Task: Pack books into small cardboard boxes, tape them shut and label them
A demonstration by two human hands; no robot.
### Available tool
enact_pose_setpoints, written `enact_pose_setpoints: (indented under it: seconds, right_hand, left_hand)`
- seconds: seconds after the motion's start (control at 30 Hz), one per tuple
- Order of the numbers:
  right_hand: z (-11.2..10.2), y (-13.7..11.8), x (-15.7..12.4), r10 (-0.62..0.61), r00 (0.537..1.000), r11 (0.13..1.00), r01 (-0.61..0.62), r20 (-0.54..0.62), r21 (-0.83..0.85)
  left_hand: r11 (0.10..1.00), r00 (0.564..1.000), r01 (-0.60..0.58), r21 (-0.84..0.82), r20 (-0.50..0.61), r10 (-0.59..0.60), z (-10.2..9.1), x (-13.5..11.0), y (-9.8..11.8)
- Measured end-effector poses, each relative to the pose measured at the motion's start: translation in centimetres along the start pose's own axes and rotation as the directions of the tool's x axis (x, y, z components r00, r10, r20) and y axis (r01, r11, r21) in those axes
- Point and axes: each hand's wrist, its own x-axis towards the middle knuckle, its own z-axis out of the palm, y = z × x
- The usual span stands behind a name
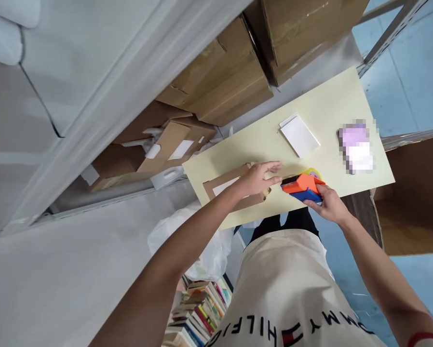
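My right hand [330, 202] grips an orange and blue tape dispenser [305, 185] carrying a yellow roll of tape, at the near edge of the pale yellow board [332, 106]. To its left, a small cardboard box [250, 202] with a white label lies on the board. Resting over the right part of that box is my left hand [262, 178], its fingers stretched toward the dispenser and holding nothing I can see. The hand and forearm hide part of the box and its label.
Beyond the hands on the board lie a white pad or flat box [299, 135] and a blurred-out purple and white object [356, 148]. Large cartons [223, 72] stand behind. An opened carton [415, 202] is at right; stacked books [202, 313] and a plastic bag [209, 250] are below.
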Motion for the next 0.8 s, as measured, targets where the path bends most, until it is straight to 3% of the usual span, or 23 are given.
enact_pose_setpoints:
  seconds: [0.13,0.23,0.3,0.37,0.43,0.53,0.6,0.67,0.8]
  right_hand:
    - [0.5,-1.2,-0.3,-0.041,0.999,0.984,0.036,0.027,0.176]
    - [2.2,-1.0,-0.5,0.004,0.999,0.95,-0.019,0.046,0.311]
    - [3.7,-0.6,-0.8,0.102,0.994,0.888,-0.112,0.047,0.447]
    - [5.5,-0.3,-1.1,0.25,0.966,0.752,-0.24,0.072,0.614]
    - [7.4,0.1,-1.5,0.379,0.912,0.538,-0.356,0.158,0.764]
    - [10.0,0.9,-2.4,0.444,0.832,0.198,-0.454,0.334,0.868]
    - [11.7,1.4,-3.3,0.441,0.793,0.045,-0.487,0.42,0.872]
    - [13.3,1.7,-4.2,0.423,0.767,-0.036,-0.517,0.482,0.855]
    - [16.2,0.9,-4.8,0.399,0.734,-0.088,-0.566,0.55,0.82]
  left_hand:
    - [0.999,0.991,0.008,-0.047,0.137,-0.002,0.1,0.2,1.5]
    - [0.995,0.992,0.0,0.104,0.122,-0.013,0.4,0.5,2.3]
    - [0.97,0.995,0.032,0.242,0.086,-0.055,0.6,1.2,2.5]
    - [0.924,0.988,0.075,0.374,0.095,-0.118,0.8,2.3,2.3]
    - [0.868,0.968,0.077,0.49,0.17,-0.182,0.7,3.9,1.6]
    - [0.769,0.926,0.014,0.64,0.281,-0.25,0.0,6.0,-0.1]
    - [0.69,0.908,0.011,0.724,0.282,-0.311,-0.7,6.7,-1.4]
    - [0.61,0.904,0.029,0.792,0.24,-0.355,-1.2,6.8,-2.7]
    - [0.48,0.917,-0.008,0.877,0.198,-0.345,-0.4,5.7,-5.6]
